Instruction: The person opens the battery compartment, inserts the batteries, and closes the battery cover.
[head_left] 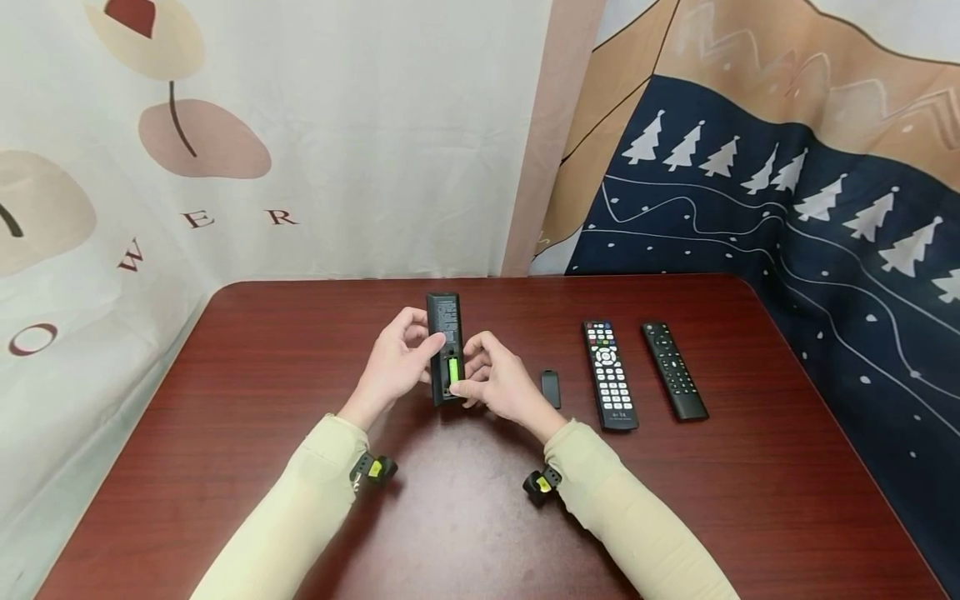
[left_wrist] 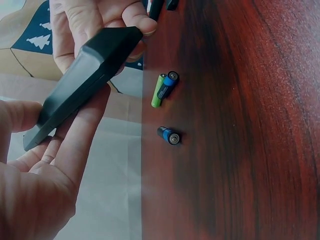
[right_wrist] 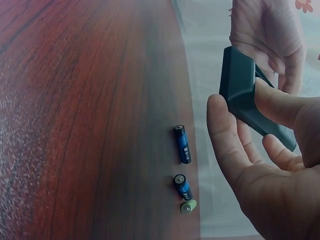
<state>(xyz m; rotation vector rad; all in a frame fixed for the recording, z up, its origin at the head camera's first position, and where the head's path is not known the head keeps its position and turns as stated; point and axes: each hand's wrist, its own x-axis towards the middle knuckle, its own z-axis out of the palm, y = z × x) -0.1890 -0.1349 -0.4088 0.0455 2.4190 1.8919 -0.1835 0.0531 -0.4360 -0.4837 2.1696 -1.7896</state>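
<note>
The left hand point(head_left: 397, 358) and right hand point(head_left: 501, 382) clamp the remote control point(head_left: 446, 317), whose green battery point(head_left: 453, 369) (aligned lengthwise) lies nearer the right.

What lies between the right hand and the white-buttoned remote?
A small dark piece, apparently a battery cover, lies between the right hand and the white-buttoned remote, as the head view shows.

On the right part of the bench point(head_left: 465, 533), whose reddish-brown top has rounded far corners, lie a white-keyed remote point(head_left: 611, 377) and, nearer the bench's right edge, a smaller-keyed black remote point(head_left: 675, 372), the two apart. Behind the bench hangs a pale cloth point(head_left: 390, 150) with rounded shapes and dark red letters; beyond the bench's right side, a navy-and-tan cloth point(head_left: 712, 204) bears white trees and wavy lines.
</note>
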